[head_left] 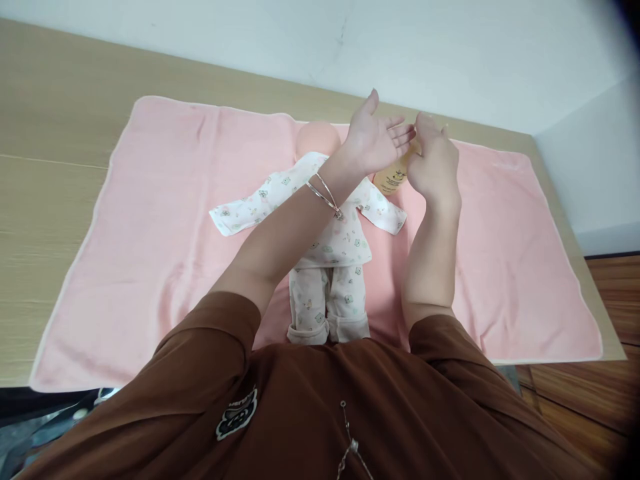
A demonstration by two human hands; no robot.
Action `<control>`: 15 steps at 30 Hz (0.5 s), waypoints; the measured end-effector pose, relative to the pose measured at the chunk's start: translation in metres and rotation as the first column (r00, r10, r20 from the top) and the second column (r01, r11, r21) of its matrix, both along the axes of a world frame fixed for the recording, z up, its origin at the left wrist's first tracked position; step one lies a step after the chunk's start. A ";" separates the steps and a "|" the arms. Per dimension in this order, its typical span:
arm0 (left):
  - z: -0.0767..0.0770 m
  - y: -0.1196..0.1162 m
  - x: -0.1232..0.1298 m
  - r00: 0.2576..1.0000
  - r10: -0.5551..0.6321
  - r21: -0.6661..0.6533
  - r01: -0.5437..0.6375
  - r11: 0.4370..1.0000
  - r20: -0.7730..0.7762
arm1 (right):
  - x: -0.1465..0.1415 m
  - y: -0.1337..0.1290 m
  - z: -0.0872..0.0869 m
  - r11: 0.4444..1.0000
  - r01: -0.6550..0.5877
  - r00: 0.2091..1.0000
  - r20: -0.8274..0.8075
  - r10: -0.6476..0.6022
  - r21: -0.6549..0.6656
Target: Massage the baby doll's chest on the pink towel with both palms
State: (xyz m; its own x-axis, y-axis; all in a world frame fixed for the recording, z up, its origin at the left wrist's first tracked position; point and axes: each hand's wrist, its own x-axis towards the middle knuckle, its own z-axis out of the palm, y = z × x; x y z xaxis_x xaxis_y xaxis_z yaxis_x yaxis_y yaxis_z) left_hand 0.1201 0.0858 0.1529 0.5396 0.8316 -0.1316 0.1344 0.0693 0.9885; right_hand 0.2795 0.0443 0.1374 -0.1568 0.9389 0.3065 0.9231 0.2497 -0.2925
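My left hand (383,137) is stretched across the doll with its palm up and fingers spread, and nothing is seen lying in it. Close to those fingertips, my right hand (435,157) curls at the upper part of a yellow bottle (391,179) with dark print. The bottle's top is hidden behind my hands. Beneath my left forearm a doll lies on its back, wearing a white printed top (345,243) and matching trousers (327,303) with turned-up cuffs. Its bare head (318,139) points away from me; its chest is partly covered by my forearm.
A pink blanket (150,200) with pale edging lies under the doll and bottle, slightly creased. It spreads over a light wooden table (45,220). A white wall (250,40) rises behind the table. Brown wooden flooring (600,400) shows at the lower right.
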 end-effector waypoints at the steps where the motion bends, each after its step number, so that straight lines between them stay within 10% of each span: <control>1: 0.000 -0.002 -0.001 0.998 -0.008 0.031 0.010 0.999 -0.064 | -0.003 0.000 0.002 1.000 0.031 0.999 0.018 -0.031 0.005; 8: 0.014 -0.007 -0.023 0.890 0.180 -0.377 -0.010 0.926 0.419 | -0.037 -0.005 0.017 0.973 0.231 0.939 0.270 -0.214 -0.032; 15: 0.033 -0.035 -0.100 0.644 0.277 -0.401 0.051 0.915 0.714 | -0.050 -0.002 0.024 0.931 0.359 0.901 0.285 -0.327 -0.070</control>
State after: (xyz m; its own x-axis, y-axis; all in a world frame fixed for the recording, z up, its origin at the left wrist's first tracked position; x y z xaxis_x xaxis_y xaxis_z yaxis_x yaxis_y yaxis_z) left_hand 0.0197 0.0507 0.1864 0.4903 0.8712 -0.0241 -0.6648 0.3918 0.6360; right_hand 0.2294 0.0424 0.1618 0.1218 0.9756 0.1828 0.9925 -0.1176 -0.0336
